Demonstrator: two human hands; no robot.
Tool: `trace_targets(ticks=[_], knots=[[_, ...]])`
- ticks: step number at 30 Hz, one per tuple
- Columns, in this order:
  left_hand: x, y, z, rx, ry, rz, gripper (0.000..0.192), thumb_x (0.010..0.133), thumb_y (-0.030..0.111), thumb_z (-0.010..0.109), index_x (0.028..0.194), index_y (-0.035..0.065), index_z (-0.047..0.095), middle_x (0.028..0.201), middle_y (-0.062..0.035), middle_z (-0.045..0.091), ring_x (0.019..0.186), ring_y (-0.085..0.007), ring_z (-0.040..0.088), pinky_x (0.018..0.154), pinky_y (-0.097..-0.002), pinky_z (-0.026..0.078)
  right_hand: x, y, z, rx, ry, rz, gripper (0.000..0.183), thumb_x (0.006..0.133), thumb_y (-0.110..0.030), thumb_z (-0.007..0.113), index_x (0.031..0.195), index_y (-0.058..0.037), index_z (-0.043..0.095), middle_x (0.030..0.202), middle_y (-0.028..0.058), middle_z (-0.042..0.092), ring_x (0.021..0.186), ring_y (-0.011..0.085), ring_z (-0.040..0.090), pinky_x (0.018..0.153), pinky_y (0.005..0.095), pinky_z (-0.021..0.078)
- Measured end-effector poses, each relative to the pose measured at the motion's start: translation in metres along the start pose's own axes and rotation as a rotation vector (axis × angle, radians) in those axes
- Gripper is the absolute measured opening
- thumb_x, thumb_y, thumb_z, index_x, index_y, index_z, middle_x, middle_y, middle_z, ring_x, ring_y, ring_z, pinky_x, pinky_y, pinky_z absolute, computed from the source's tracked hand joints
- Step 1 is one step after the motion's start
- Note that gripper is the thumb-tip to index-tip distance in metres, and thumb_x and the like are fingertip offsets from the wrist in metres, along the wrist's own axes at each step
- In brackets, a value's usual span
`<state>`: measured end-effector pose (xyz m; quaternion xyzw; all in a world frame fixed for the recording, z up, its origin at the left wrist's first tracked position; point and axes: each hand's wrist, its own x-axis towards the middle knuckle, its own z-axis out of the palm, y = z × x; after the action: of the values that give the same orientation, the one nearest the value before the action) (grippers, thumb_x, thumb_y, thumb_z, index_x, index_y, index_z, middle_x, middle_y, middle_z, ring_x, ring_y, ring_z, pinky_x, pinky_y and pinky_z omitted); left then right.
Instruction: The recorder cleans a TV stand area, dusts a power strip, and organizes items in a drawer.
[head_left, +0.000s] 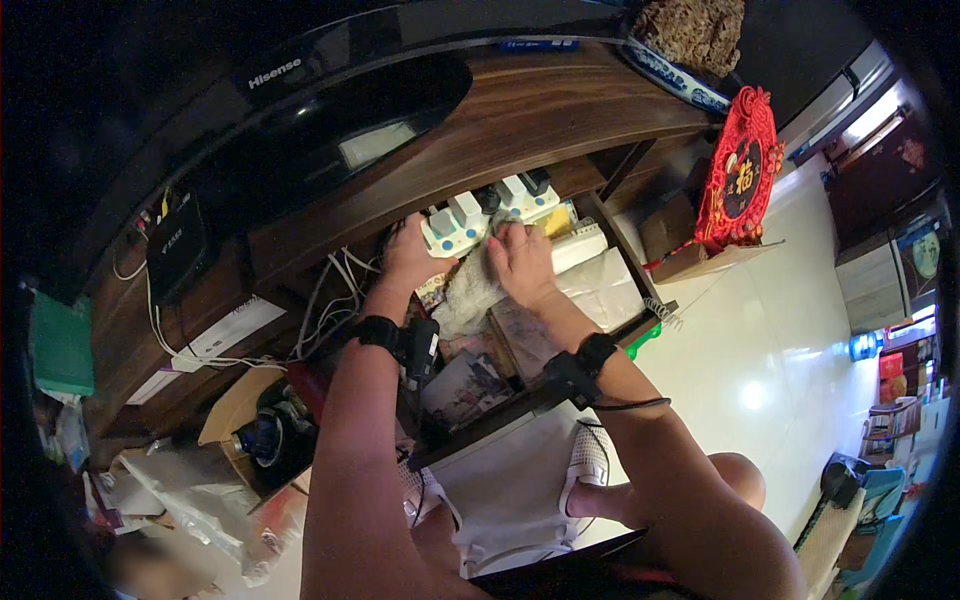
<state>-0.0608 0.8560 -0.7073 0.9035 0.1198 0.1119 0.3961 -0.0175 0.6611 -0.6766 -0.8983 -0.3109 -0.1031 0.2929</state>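
My left hand (409, 259) grips the left end of a white power strip (450, 246), its thumb along the near side. Several plugs and adapters, such as a white adapter (465, 208) and a black plug (535, 181), sit in the strip. My right hand (525, 266) holds a grey fluffy cloth (471, 292) against the middle of the strip, its fingertips bent over the cloth. Below both hands is a pulled-out wooden drawer (480, 420) holding papers, a photo-like print (466, 386), a white box (577, 251) and plastic-wrapped packets (604, 289).
A Hisense television (300, 120) stands on the wooden cabinet (570, 90). White cables (330, 300) hang left of the drawer near a black set-top box (180, 244). A red ornament (739, 176) stands at right. An open cardboard box (232, 420) and a person (146, 566) are at lower left.
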Motion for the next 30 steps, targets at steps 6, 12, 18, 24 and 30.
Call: trace_targets(ticks=[6,12,18,24,30], knots=[[0.002,0.004,0.005,0.075,0.048,0.025,0.087,0.050,0.022,0.084,0.118,-0.0002,0.035,0.109,-0.0183,0.056,0.101,-0.0328,0.055,0.086,-0.0388,0.044,0.020,-0.012,0.002,0.322,-0.090,0.175,0.029,0.088,-0.031,0.047,0.098,-0.0037,0.049,0.087,0.0181,0.059,0.089,0.0367,0.053,0.076,0.0431,0.0413],[0.000,0.002,0.001,0.124,0.051,0.022,0.090,0.050,0.024,0.084,0.120,-0.0009,0.033,0.107,-0.0190,0.058,0.098,-0.0322,0.059,0.083,-0.0383,0.046,-0.005,-0.002,-0.005,-0.203,-0.118,-0.300,0.042,0.087,-0.039,0.047,0.118,-0.0097,0.047,0.098,0.0170,0.059,0.104,0.0293,0.049,0.084,0.0412,0.0360],[0.002,0.005,0.006,0.083,0.085,0.065,0.087,0.050,0.024,0.083,0.118,0.0002,0.036,0.106,-0.0184,0.058,0.099,-0.0330,0.058,0.083,-0.0384,0.046,-0.006,0.002,0.010,-0.172,-0.009,-0.152,0.032,0.079,-0.023,0.059,0.106,-0.0079,0.050,0.093,0.0139,0.060,0.099,0.0303,0.050,0.081,0.0405,0.0392],[-0.001,-0.004,0.006,0.118,0.135,0.058,0.079,0.051,0.020,0.081,0.115,0.0016,0.039,0.103,-0.0182,0.058,0.097,-0.0355,0.057,0.082,-0.0394,0.046,-0.008,-0.035,0.014,0.317,0.214,0.023,0.015,0.068,-0.001,0.060,0.080,-0.0057,0.054,0.073,0.0135,0.056,0.081,0.0304,0.054,0.067,0.0383,0.0454],[0.005,0.007,0.007,0.069,0.027,-0.025,0.071,0.054,0.011,0.073,0.116,0.0027,0.041,0.116,-0.0224,0.048,0.111,-0.0384,0.044,0.093,-0.0405,0.039,0.054,-0.045,0.017,-0.094,0.249,-0.326,0.027,0.075,-0.007,0.055,0.102,-0.0036,0.056,0.096,0.0167,0.059,0.098,0.0309,0.054,0.086,0.0386,0.0417]])
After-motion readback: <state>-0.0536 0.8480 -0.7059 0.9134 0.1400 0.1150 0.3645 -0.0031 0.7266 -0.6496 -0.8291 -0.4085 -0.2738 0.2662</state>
